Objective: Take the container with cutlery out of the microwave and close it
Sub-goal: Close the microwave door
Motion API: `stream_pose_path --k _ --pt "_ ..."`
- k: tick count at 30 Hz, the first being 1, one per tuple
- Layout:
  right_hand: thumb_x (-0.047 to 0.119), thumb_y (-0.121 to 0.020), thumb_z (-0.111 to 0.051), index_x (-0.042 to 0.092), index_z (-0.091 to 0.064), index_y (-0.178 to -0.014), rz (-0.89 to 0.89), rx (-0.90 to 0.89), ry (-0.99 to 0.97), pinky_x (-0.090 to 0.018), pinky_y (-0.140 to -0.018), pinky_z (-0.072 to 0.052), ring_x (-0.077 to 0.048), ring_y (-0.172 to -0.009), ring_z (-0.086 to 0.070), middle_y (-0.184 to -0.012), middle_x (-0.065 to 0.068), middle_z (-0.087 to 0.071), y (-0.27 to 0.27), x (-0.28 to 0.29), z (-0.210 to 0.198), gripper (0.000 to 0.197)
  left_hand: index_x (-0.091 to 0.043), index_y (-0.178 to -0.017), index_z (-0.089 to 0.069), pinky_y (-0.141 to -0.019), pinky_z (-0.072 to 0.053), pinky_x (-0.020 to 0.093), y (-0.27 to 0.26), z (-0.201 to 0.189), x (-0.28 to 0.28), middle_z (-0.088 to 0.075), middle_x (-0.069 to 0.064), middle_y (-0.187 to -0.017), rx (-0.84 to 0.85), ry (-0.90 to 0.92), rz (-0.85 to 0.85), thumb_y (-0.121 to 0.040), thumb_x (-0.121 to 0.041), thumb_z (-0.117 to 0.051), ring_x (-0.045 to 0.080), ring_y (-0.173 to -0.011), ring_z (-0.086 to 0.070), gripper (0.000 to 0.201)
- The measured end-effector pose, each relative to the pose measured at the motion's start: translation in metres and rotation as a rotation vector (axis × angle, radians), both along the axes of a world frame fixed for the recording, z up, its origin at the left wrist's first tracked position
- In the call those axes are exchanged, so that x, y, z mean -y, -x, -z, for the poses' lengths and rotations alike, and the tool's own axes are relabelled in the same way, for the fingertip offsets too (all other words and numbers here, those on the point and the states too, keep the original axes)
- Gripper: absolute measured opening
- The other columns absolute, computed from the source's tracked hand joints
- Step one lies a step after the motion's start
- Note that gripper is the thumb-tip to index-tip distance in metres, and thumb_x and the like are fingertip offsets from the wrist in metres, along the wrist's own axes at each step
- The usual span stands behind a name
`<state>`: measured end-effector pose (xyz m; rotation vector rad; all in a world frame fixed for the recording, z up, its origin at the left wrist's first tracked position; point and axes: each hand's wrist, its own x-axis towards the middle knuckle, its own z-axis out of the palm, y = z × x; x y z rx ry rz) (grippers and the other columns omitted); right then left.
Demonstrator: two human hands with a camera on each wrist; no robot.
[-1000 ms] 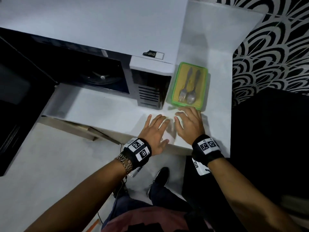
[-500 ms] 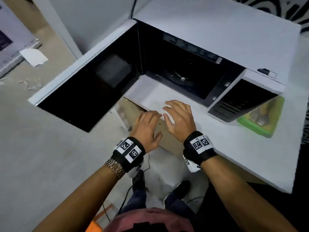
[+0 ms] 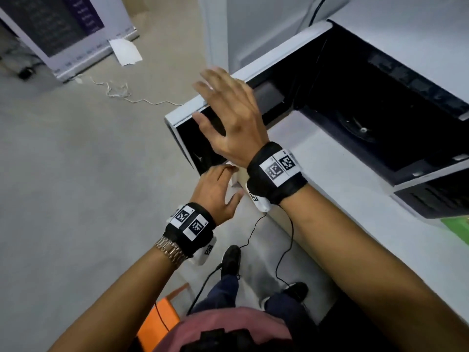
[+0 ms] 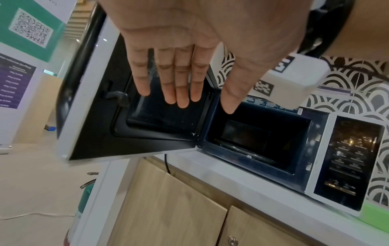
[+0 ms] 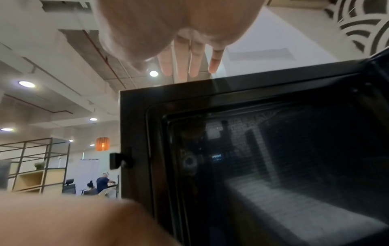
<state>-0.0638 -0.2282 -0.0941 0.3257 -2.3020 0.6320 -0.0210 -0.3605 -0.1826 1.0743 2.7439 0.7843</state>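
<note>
The white microwave stands on the counter with its door swung open to the left. Its dark cavity holds only the turntable. A corner of the green container shows on the counter right of the microwave, also in the left wrist view; its cutlery is hidden. My right hand is raised over the door's top edge with fingers straight and spread; contact is unclear. My left hand is lower, by the counter corner below the door, its fingers straight and holding nothing.
The white counter runs right, over wooden cupboard doors. Left of the door is open grey floor with a white cable and a banner stand. An orange object sits by my feet.
Both hands left the counter beside the green container and moved left to the open door. The right hand rose to the door's top edge. The head view swung left.
</note>
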Motion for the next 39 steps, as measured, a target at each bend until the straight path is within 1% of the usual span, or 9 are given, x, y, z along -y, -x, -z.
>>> stream_pose_path --k 9,15,19,24,27,31,34,37,39 --pt "0.033 -0.096 -0.065 0.007 -0.076 -0.113 -0.065 -0.024 -0.012 -0.057 -0.114 -0.037 -0.029 -0.122 -0.066 -0.123 -0.01 -0.073 -0.023 -0.01 0.02 0.033 -0.006 -0.125 -0.057 -0.089 -0.055 0.042 -0.029 0.041 0.019 -0.067 0.014 -0.115 0.144 0.097 0.199 -0.086 -0.033 -0.056 0.032 -0.105 -0.063 0.048" --pt "0.048 -0.094 -0.06 0.001 -0.077 -0.107 -0.08 0.002 0.045 -0.06 -0.113 -0.038 -0.03 -0.123 -0.066 -0.121 -0.014 -0.073 -0.081 -0.04 0.021 0.052 -0.012 -0.124 -0.059 -0.085 -0.055 0.041 -0.049 0.067 0.019 -0.068 0.009 -0.113 0.222 0.262 0.333 -0.085 -0.046 -0.039 0.028 -0.103 -0.063 0.056" --pt "0.057 -0.09 -0.06 -0.003 -0.075 -0.11 -0.073 0.038 0.043 -0.059 -0.114 -0.038 -0.032 -0.126 -0.063 -0.123 -0.017 -0.071 -0.123 -0.071 0.02 0.065 -0.011 -0.112 -0.066 -0.078 -0.056 0.039 -0.055 0.069 -0.005 -0.072 0.009 -0.103 0.196 0.234 0.395 -0.084 -0.046 -0.042 0.029 -0.093 -0.067 0.051" --pt "0.041 -0.086 -0.073 -0.008 -0.069 -0.119 0.029 0.089 0.054 -0.059 -0.113 -0.041 -0.038 -0.132 -0.056 -0.133 -0.024 -0.064 -0.175 -0.122 0.02 0.059 -0.016 -0.094 -0.07 -0.068 -0.054 0.034 -0.062 0.064 -0.047 -0.073 0.002 -0.088 0.155 0.247 0.427 -0.086 -0.044 -0.049 0.027 -0.08 -0.068 0.035" --pt "0.035 -0.089 -0.071 -0.012 -0.061 -0.127 0.098 0.132 0.087 -0.059 -0.113 -0.041 -0.041 -0.138 -0.05 -0.139 -0.028 -0.057 -0.199 -0.156 0.018 0.062 -0.017 -0.08 -0.061 -0.059 -0.052 0.032 -0.062 0.06 -0.071 -0.065 -0.003 -0.075 0.143 0.166 0.371 -0.087 -0.055 -0.047 0.024 -0.067 -0.064 0.041" --pt "0.028 -0.09 -0.073 -0.012 -0.056 -0.134 0.167 0.168 0.054 -0.057 -0.114 -0.041 -0.038 -0.14 -0.049 -0.144 -0.027 -0.054 -0.22 -0.195 0.012 0.062 -0.015 -0.103 -0.058 -0.077 -0.048 0.025 -0.069 0.034 -0.118 -0.064 -0.001 -0.098 0.247 -0.069 0.314 -0.078 -0.046 -0.074 0.011 -0.086 -0.059 0.043" --pt "0.026 -0.091 -0.074 -0.009 -0.059 -0.133 0.22 0.153 0.001 -0.054 -0.113 -0.044 -0.035 -0.138 -0.052 -0.143 -0.024 -0.056 -0.227 -0.215 0.009 0.057 -0.014 -0.109 -0.063 -0.085 -0.052 0.028 -0.081 0.004 -0.161 -0.068 -0.002 -0.105 0.377 -0.244 0.369 -0.074 -0.043 -0.079 0.012 -0.094 -0.064 0.048" --pt "0.028 -0.093 -0.073 -0.006 -0.062 -0.13 0.255 0.123 -0.042 -0.052 -0.111 -0.047 -0.032 -0.135 -0.056 -0.141 -0.022 -0.059 -0.229 -0.229 0.009 0.052 -0.008 -0.091 -0.069 -0.084 -0.055 0.04 -0.094 -0.016 -0.2 -0.073 0.003 -0.087 0.64 -0.376 0.401 -0.073 -0.04 -0.078 0.019 -0.083 -0.068 0.038" --pt "0.029 -0.093 -0.073 -0.005 -0.063 -0.129 0.271 0.111 -0.064 -0.053 -0.111 -0.047 -0.032 -0.134 -0.057 -0.14 -0.022 -0.06 -0.233 -0.239 0.008 0.051 -0.003 -0.075 -0.067 -0.075 -0.055 0.045 -0.101 -0.02 -0.225 -0.07 0.01 -0.071 0.7 -0.416 0.422 -0.072 -0.039 -0.079 0.028 -0.071 -0.066 0.039"
